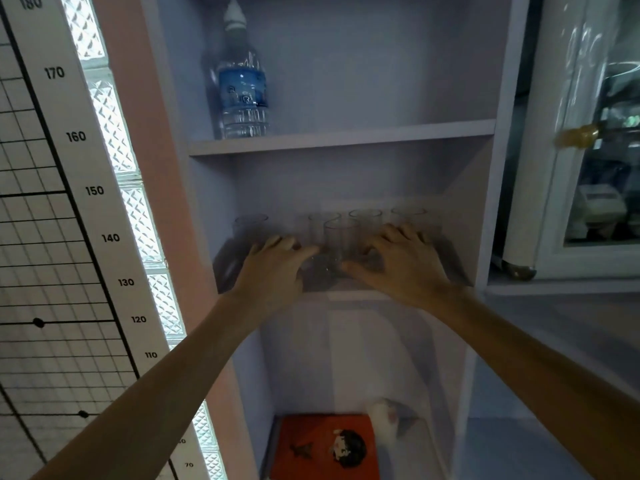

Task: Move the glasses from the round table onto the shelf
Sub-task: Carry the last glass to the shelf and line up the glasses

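Several clear drinking glasses stand on the middle shelf [349,294] of a pale blue cabinet. One glass [340,241] is in front, between my two hands. Behind it, other glasses [365,219] form a row, and another glass [250,226] stands apart at the far left. My left hand [277,268] reaches in palm down, its fingertips close to the front glass's left side. My right hand [401,265] lies palm down with fingers spread, its thumb near the glass's base. Neither hand is wrapped around a glass. The round table is out of view.
A water bottle [243,88] stands on the upper shelf [346,141]. An orange book [311,441] and a white object [382,422] lie in the lower compartment. A height chart [104,237] and glass blocks [138,216] are to the left, a glass-door cabinet [588,174] to the right.
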